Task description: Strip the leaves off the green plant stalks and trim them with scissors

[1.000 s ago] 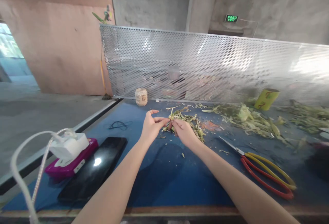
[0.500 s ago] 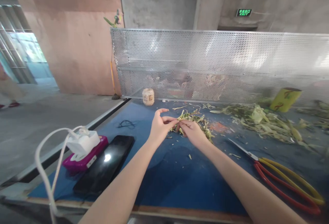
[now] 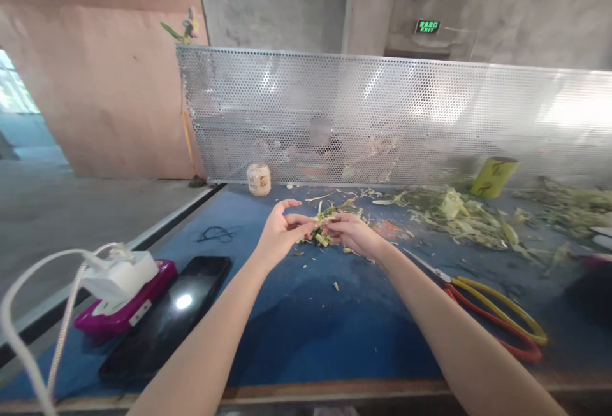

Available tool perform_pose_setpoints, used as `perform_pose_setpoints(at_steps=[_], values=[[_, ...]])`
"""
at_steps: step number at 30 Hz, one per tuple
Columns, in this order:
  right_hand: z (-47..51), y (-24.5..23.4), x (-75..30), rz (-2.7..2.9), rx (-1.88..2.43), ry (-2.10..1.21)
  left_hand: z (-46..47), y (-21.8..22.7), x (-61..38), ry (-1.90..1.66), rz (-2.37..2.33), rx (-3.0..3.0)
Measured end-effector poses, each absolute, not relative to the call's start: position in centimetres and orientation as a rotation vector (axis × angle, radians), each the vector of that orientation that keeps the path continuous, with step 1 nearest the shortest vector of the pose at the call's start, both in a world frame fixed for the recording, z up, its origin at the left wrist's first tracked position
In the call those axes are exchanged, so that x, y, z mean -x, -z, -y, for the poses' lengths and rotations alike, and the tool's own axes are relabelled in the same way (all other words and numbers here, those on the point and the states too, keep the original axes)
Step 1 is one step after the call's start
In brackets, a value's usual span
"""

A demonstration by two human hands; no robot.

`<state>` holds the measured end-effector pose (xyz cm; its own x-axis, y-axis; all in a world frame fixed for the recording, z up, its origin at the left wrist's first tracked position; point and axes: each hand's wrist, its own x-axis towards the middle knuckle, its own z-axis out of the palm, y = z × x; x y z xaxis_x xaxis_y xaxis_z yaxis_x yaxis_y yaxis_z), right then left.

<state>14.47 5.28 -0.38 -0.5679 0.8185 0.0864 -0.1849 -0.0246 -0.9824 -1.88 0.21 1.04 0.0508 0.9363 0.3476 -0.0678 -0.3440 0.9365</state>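
The 2 hands are brought near each other over the desk (image 3: pixel 287 346), the fingertips of the left hand (image 3: pixel 282 234) and right hand (image 3: pixel 357 236) pinched on a small pale-green plant piece (image 3: pixel 321 220) held between them, just above the near side of a scrap pile (image 3: pixel 362 215). Most of that piece is covered by the fingers, so its ends and full shape cannot be told; the lower fingers of the right hand are blurred into the greenery. Part of the pile is also blocked by the hands.

The red handle of the scissors (image 3: pixel 500 298) is partly hidden by the right forearm. At the right edge a dark object (image 3: pixel 590 295) is cut off and cannot be identified. Behind the perforated screen (image 3: pixel 287 94) only broken, blurred shapes can be made out.

On the left, a black phone (image 3: pixel 167 320) is laid beside a purple power strip (image 3: pixel 160 282), which is largely covered by a white adapter (image 3: pixel 119 279); 2 pale cables (image 3: pixel 71 323) are cut off by the bottom edge. A thin black cord (image 3: pixel 215 233) is left near the phone. Farther back, a pale round container (image 3: pixel 259 180), a tilted yellow tin (image 3: pixel 494 178) and heaped leaves (image 3: pixel 459 212) are seen.
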Motion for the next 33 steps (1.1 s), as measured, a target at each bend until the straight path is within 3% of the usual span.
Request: perform_pose_setpoints(at_steps=[5,11,17,22,28,33], values=[[-5.1,-0.2,-15.3,1.547,0.825,-1.473,-0.1,-1.1,1.7,-1.38,-0.928,-1.49],[-4.5,-1.6,-16.8,2.199,0.876,-1.194,-0.3,-1.1,1.9,-1.426,-0.991,-1.522],[-4.6,-1.6,-16.7,2.192,0.934,-1.056,-0.7,-0.8,2.1,-1.46,-1.124,-1.593],[-4.4,-1.0,-15.9,2.205,1.162,-0.653,-0.8,-0.7,2.3,-1.522,-1.233,-1.628],[-2.9,-0.9,-14.6,2.435,1.144,0.135,-0.9,-0.9,2.6,-1.59,-1.356,-1.583],[-1.6,-1.9,-14.6,2.554,1.075,0.456,-1.2,-0.5,2.9,-1.584,-1.471,-1.661]])
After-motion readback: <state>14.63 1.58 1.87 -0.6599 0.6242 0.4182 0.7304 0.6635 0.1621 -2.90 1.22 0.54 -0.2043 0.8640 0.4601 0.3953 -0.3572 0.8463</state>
